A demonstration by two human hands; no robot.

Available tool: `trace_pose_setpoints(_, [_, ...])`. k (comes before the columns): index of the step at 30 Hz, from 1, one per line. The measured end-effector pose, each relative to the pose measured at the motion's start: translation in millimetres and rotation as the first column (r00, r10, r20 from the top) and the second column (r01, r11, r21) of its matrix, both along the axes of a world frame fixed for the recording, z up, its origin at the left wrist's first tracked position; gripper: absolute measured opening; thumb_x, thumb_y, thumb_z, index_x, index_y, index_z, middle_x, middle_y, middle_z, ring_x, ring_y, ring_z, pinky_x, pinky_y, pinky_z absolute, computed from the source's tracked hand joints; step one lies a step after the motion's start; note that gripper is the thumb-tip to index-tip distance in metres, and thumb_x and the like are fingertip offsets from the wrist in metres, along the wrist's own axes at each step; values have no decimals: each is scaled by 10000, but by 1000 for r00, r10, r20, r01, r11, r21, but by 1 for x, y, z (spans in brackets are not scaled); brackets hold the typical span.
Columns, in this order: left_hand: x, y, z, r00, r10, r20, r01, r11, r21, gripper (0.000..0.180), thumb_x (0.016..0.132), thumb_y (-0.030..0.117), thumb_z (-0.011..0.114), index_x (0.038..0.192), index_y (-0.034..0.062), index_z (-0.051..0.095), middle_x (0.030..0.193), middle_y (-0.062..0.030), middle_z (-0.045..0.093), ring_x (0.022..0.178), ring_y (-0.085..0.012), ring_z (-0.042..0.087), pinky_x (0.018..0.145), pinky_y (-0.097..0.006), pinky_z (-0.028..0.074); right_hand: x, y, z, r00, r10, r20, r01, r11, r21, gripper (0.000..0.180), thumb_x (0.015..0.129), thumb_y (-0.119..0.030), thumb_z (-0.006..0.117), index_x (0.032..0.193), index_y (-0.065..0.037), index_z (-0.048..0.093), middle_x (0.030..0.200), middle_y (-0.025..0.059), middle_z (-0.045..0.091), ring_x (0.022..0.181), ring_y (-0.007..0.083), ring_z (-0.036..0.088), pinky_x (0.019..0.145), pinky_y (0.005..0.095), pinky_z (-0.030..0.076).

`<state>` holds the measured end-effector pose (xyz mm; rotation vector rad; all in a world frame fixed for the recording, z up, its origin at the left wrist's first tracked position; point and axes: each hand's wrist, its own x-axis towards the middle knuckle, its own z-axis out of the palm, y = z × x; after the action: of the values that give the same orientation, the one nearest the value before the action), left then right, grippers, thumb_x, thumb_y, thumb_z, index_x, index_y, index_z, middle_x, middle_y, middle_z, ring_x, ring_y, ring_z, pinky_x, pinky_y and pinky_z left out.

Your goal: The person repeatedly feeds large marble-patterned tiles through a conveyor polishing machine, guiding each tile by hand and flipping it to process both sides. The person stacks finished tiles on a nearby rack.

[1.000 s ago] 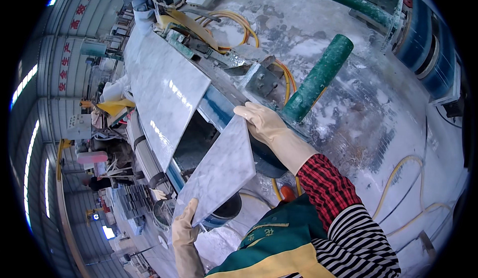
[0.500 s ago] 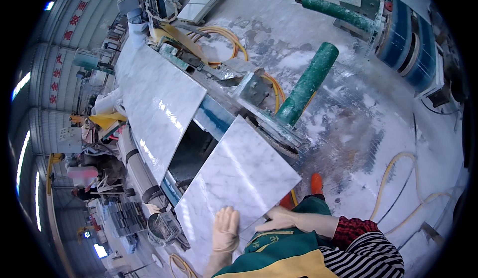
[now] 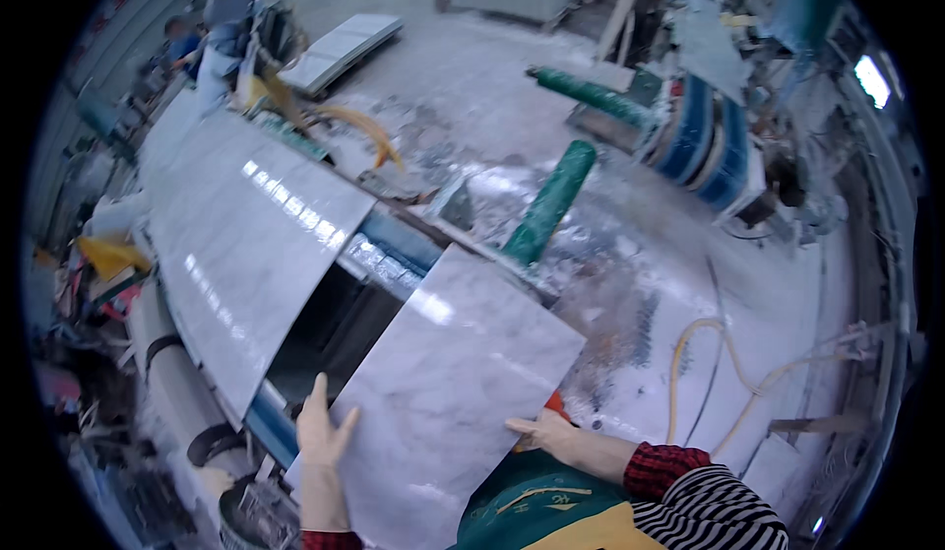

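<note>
Marble slab (image 3: 448, 392) — between both hands (image 3: 320, 432)

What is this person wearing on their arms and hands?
Both hands are bare, without gloves. The left hand shows a red cuff at the wrist. The right hand leads to a forearm with a red checked sleeve pushed back, under a black-and-white striped oversleeve. A green and yellow apron covers the front.

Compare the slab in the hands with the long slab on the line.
The near slab is shorter and roughly square; the long slab stretches far up the conveyor. The near slab is held by the left hand and right hand at its edges; nobody touches the long slab. The near slab sits turned at an angle to the long slab. Both are glossy grey-white veined stone.
</note>
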<state>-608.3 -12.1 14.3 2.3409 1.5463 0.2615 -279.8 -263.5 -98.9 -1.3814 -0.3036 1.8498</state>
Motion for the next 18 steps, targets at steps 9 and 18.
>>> trace_pose_setpoints(9, [-25, 7, 14, 986, 168, -1, -146, 857, -493, 440, 883, 356, 811, 991, -57, 704, 813, -113, 720, 728, -221, 653, 697, -370, 522, -23, -23, -44, 603, 74, 794, -789, 202, 580, 496, 1044, -208, 468, 1526, -93, 489, 1350, 119, 684, 1090, 296, 712, 914, 370, 543])
trace_pose_setpoints(18, [-7, 2, 84, 915, 311, 256, -161, 865, -475, 318, 930, 269, 766, 762, 47, 614, 670, 30, 554, 620, -62, 471, 536, -279, 358, 32, 15, 83, 875, 425, 233, -409, 905, -115, 574, 981, -421, 700, 1055, 148, 733, 903, 148, 776, 878, 193, 720, 854, 295, 548])
